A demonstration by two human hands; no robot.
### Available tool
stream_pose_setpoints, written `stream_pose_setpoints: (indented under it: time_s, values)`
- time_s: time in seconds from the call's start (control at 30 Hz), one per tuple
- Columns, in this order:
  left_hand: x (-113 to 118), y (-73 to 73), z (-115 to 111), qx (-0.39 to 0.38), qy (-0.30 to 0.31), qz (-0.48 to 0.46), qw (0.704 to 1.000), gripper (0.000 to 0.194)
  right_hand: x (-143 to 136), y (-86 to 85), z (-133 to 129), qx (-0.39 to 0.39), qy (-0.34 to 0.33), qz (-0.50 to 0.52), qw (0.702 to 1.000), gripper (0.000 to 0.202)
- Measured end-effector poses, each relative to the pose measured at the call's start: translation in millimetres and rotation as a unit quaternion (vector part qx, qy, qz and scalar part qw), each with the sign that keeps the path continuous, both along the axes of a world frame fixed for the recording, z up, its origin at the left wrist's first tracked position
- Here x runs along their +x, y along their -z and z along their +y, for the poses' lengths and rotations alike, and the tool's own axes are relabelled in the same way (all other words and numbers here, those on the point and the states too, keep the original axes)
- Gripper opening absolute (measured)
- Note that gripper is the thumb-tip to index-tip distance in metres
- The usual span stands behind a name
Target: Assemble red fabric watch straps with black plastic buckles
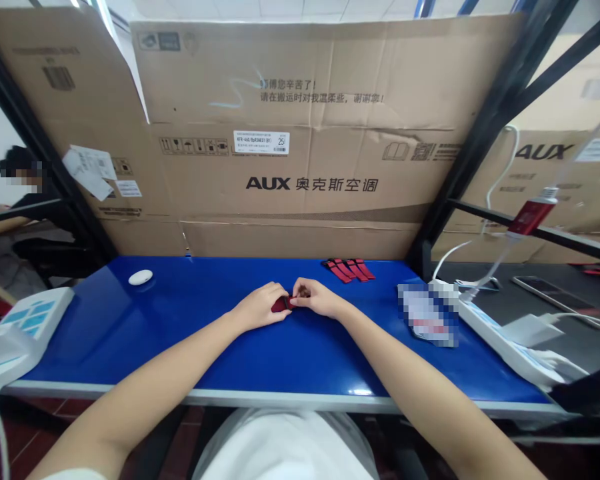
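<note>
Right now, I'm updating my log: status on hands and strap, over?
Left hand, right hand: both gripping one red strap. More straps lie beyond, apart. White disc off left.

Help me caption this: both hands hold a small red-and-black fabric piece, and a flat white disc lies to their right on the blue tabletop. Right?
No: the head view shows the white disc lying left of the left hand and right hand, which do hold the fabric piece.
</note>
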State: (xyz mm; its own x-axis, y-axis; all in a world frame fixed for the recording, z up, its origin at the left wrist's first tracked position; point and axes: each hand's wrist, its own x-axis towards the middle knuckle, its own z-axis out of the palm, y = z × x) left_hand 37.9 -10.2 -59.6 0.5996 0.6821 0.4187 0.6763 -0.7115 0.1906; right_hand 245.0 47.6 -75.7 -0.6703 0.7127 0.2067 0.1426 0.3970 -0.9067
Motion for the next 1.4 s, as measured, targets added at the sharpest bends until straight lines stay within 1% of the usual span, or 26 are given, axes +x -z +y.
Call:
stream_pose_setpoints:
  time_s: [0.1,0.2,0.27,0.37,0.4,0.43,0.53,0.67,0.77,0.87,0.93,1.03,1.1,1.17,1.23,1.33,1.4]
  values:
    - [4,2.6,-1,0.020,-0.006,0.017,1.000,0.025,1,-1.0,1,-0.023,-0.001,0.003,1.000,0.025]
    - [5,4.9,0,0.039,-0.006,0.023,0.999,0.023,1,-2.7,1,-0.036,-0.003,0.011,0.999,0.022]
    - [4,5.0,0,0.053,-0.002,0.017,0.998,0.022,0,-5.1,-1,0.006,0.006,0.005,1.000,0.020]
    - [2,3.2,0,0.070,0.004,0.002,0.998,0.020,-3,-10.2,-5,0.128,0.037,-0.010,0.991,0.016]
    - [2,2.3,0,0.076,0.006,-0.002,0.997,0.020,-4,-12.0,-6,0.150,0.041,-0.010,0.988,0.015]
    - [2,1.4,-1,0.084,0.008,-0.007,0.996,0.021,-4,-13.9,-6,0.153,0.041,-0.007,0.987,0.017]
    - [3,-1.4,-1,0.100,0.015,-0.014,0.995,0.021,-3,-20.1,-9,0.129,0.034,-0.004,0.991,0.020]
    - [7,-5.6,-4,0.101,0.013,-0.019,0.995,0.022,4,-29.3,-15,0.161,0.038,-0.013,0.986,0.020]
    - [10,-8.5,-8,0.086,0.020,-0.020,0.996,0.024,10,-35.3,-19,0.153,0.033,-0.027,0.987,0.019]
    - [10,-9.5,-9,0.059,0.022,-0.016,0.998,0.021,15,-40.0,-21,0.167,0.022,-0.039,0.985,0.013]
    - [8,-9.2,-8,0.042,0.012,-0.018,0.999,0.020,18,-42.2,-20,0.137,0.002,-0.003,0.991,0.016]
    - [6,-9.4,-6,0.000,-0.003,-0.048,0.999,0.019,22,-42.9,-17,0.033,-0.020,0.094,0.995,0.020]
    - [7,-10.3,-7,-0.037,-0.009,-0.093,0.995,0.024,21,-41.6,-16,-0.038,-0.012,0.155,0.987,0.021]
    - [12,-10.8,-9,-0.067,-0.002,-0.130,0.989,0.034,17,-40.0,-16,-0.092,-0.006,0.201,0.975,0.024]
    - [20,-9.5,-12,-0.088,0.009,-0.147,0.985,0.038,11,-39.1,-19,-0.122,-0.012,0.221,0.967,0.027]
    - [28,-5.1,-15,-0.129,0.019,-0.156,0.979,0.026,8,-41.5,-23,-0.138,-0.021,0.197,0.970,0.030]
    - [29,-3.6,-17,-0.178,0.020,-0.178,0.967,0.022,10,-45.9,-26,-0.141,-0.010,0.192,0.971,0.032]
